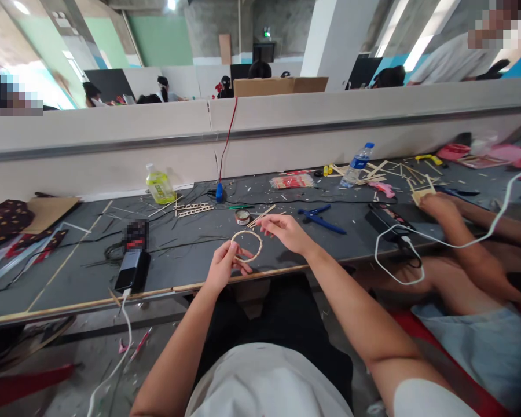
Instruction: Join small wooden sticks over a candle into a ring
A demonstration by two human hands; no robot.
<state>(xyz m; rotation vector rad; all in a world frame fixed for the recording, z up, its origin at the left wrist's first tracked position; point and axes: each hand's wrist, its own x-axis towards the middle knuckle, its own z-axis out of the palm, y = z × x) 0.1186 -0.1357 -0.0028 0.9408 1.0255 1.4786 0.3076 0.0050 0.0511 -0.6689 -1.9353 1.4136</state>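
So the left hand (224, 262) has a thin wooden ring (261, 250) pinched over the tabletop (191, 263), right hand (284, 231) just beside it. Small round tin (242, 216) sits beyond the ring, blue pliers (320, 220) to the ring's right, phone (131, 270) well off to its left.

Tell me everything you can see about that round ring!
The ring is thin, pale tan and open in the middle, with small darker marks along it. It looks like wood or bamboo. The left hand grips its left side, holding it above the grey table. The right hand is close by; whether it touches is unclear.
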